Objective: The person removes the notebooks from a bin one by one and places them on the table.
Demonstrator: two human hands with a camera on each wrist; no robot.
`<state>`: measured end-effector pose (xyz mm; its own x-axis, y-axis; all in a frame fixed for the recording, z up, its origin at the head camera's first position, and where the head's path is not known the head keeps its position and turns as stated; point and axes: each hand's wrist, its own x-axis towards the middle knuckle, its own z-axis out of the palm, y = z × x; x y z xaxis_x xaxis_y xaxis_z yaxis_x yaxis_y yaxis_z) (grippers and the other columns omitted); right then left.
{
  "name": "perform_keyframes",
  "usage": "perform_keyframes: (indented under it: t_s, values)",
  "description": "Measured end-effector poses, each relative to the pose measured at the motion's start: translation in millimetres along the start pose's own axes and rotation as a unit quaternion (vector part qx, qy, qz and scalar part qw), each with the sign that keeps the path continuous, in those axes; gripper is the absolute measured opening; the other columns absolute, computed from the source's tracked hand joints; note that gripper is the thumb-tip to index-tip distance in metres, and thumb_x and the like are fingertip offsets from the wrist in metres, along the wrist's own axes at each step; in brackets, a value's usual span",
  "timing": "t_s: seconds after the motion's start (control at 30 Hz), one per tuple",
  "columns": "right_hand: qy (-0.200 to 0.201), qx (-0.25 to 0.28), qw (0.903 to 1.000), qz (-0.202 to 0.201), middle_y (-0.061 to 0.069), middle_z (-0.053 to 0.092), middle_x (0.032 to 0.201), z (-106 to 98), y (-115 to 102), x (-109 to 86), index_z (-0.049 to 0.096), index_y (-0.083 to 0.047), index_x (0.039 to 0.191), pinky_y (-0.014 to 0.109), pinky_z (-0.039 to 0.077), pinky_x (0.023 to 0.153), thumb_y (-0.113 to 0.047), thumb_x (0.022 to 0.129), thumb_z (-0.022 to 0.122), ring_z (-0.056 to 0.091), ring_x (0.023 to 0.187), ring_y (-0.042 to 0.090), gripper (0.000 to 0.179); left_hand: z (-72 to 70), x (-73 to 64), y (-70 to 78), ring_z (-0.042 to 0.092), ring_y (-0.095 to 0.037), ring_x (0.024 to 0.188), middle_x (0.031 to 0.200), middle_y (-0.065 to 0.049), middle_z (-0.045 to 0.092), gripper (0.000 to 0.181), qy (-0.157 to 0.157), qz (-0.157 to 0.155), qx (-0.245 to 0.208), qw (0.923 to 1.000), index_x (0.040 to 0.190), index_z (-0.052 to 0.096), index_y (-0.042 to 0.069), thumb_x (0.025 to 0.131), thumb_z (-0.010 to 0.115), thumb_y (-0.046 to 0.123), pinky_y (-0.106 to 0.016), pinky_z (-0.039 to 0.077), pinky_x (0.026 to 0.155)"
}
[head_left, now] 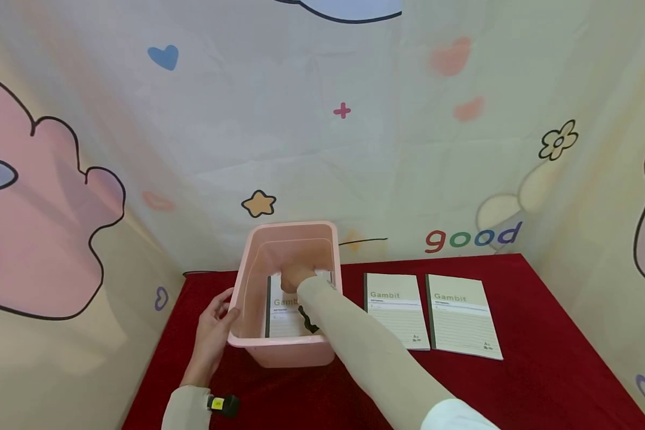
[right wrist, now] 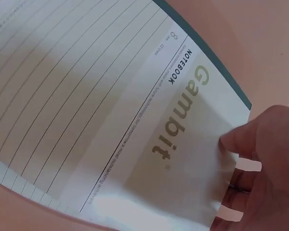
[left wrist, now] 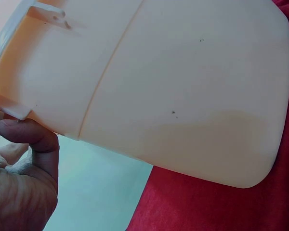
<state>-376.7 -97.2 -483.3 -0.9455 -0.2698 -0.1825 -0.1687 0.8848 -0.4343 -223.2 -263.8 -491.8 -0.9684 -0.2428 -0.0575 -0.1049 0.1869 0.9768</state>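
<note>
A pink plastic bin stands open-topped on the red cloth. My left hand grips its left rim, with the thumb over the edge and the fingers outside; the left wrist view shows curled fingers under the rim of the bin. Reaching down inside the bin, my right hand holds a Gambit notebook by its top edge. In the right wrist view the thumb of the right hand lies on the cover of the notebook, with the fingers beneath it.
Two more Gambit notebooks lie side by side to the right of the bin, the nearer notebook partly behind my right sleeve and the farther notebook beyond it. A printed curtain hangs behind the red cloth.
</note>
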Motion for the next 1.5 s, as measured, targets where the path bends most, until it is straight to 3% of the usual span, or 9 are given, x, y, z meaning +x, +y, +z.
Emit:
perform_keyframes:
  t_s: [0.2,0.37,0.53,0.7,0.83,1.0,1.07,1.3,1.5]
  values:
    - [-0.004,-0.009,0.9985,-0.053,-0.006,0.056,0.098,-16.6,-8.9,-16.1,0.060,-0.022,0.100,0.032,0.051,0.087,0.001,0.077,0.072,0.054,0.096,0.015,0.034,-1.9,1.8,2.2,0.063,-0.029,0.100,0.117,-0.017,0.058,0.048,0.000,0.000,0.000,1.0000,0.144,0.046,0.019,0.097,0.056,0.014,-0.028,0.059,0.077]
    - [-0.003,-0.018,0.9962,-0.085,-0.008,0.057,0.095,-26.7,-14.4,-27.0,0.062,-0.025,0.100,0.037,0.051,0.097,0.004,0.073,0.074,0.053,0.097,0.013,0.042,-3.0,1.9,3.9,0.062,-0.031,0.103,0.120,-0.017,0.058,0.048,-0.001,-0.006,0.001,1.0000,0.144,0.045,0.021,0.097,0.056,0.015,-0.028,0.060,0.078]
    - [0.011,-0.100,0.9849,-0.141,-0.010,0.054,0.100,-30.8,-11.9,-41.6,0.058,-0.031,0.109,0.042,0.050,0.102,0.002,0.076,0.075,0.052,0.099,0.011,0.049,-0.4,1.4,0.9,0.062,-0.032,0.109,0.123,-0.019,0.057,0.050,-0.009,-0.005,0.005,0.9999,0.145,0.043,0.019,0.098,0.056,0.015,-0.037,0.059,0.085]
    - [0.018,-0.164,0.9769,-0.136,-0.014,0.054,0.101,-42.1,-17.2,-53.4,0.056,-0.043,0.110,0.051,0.045,0.106,-0.007,0.068,0.083,0.048,0.101,0.009,0.061,2.7,2.7,-0.6,0.061,-0.034,0.113,0.124,-0.020,0.057,0.051,-0.014,-0.002,0.006,0.9999,0.146,0.043,0.018,0.097,0.057,0.015,-0.043,0.057,0.089]
    - [0.007,-0.216,0.9592,-0.182,-0.015,0.057,0.097,-56.5,-28.8,-58.7,0.062,-0.044,0.108,0.044,0.051,0.099,-0.010,0.072,0.081,0.049,0.095,0.009,0.053,2.1,2.6,0.1,0.062,-0.031,0.107,0.120,-0.019,0.057,0.049,-0.009,-0.001,0.008,0.9999,0.144,0.045,0.019,0.097,0.057,0.015,-0.037,0.059,0.085]
    - [-0.003,-0.179,0.9520,-0.248,-0.012,0.065,0.098,-71.5,-40.1,-65.9,0.065,-0.033,0.115,0.027,0.055,0.077,-0.004,0.083,0.074,0.059,0.083,0.008,0.044,-0.2,1.5,2.9,0.059,-0.027,0.101,0.118,-0.017,0.056,0.049,-0.005,-0.004,0.008,0.9999,0.144,0.044,0.019,0.097,0.057,0.014,-0.026,0.058,0.077]
    - [0.001,-0.172,0.9512,-0.257,-0.010,0.066,0.104,-77.4,-43.1,-69.8,0.063,-0.032,0.121,0.024,0.055,0.076,-0.004,0.085,0.071,0.060,0.084,0.008,0.047,-0.6,1.1,3.9,0.058,-0.025,0.100,0.117,-0.016,0.057,0.049,-0.006,-0.004,0.008,0.9999,0.144,0.044,0.019,0.097,0.057,0.014,-0.024,0.057,0.075]
    - [0.075,-0.230,0.9234,-0.298,-0.007,0.063,0.113,-99.8,-46.3,-83.6,0.055,-0.026,0.125,0.019,0.052,0.078,-0.004,0.093,0.056,0.056,0.091,0.008,0.039,-1.1,0.9,4.4,0.058,-0.020,0.088,0.111,-0.013,0.056,0.049,-0.009,-0.008,0.006,0.9999,0.144,0.045,0.020,0.097,0.057,0.014,-0.022,0.055,0.069]
    - [0.128,-0.203,0.9282,-0.284,-0.002,0.062,0.122,-124.3,-44.6,-101.6,0.049,-0.030,0.137,0.032,0.052,0.086,-0.009,0.095,0.055,0.060,0.105,0.014,0.048,-1.2,0.2,4.4,0.058,-0.022,0.088,0.110,-0.014,0.056,0.047,-0.007,-0.006,0.007,0.9999,0.143,0.046,0.018,0.097,0.056,0.013,-0.023,0.055,0.069]
